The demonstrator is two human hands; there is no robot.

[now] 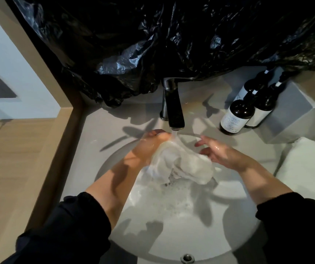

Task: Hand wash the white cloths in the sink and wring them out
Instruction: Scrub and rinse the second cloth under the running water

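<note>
the left hand has its fingers curled round the upper end of a wet white cloth, bunching it right under the faucet so the stream lands where hand and fabric meet. from that grip the cloth runs down and to the right. its long axis slants across the bowl toward the right hand, and its loose lower folds hang just above the suds near the middle of the sink.

the right hand grips nothing that can be seen: its fingers are straight and spread, pointing toward the spout, with the heel of the hand touching the cloth's right edge. whether a thumb underneath pinches fabric is hidden. the left hand carries the cloth and is nearer the water.

judged from this, the step is rinsing. a wring would need the right hand to close on the lower-right end, opposite the left, so the twist follows the slant. room opens toward the person, over the wide bowl. it is tighter behind, where the spout stands just above the left hand, and to the right — dark pump bottles and a folded white towel sit on the counter near the rim. a black plastic sheet hangs behind the tap.
</note>
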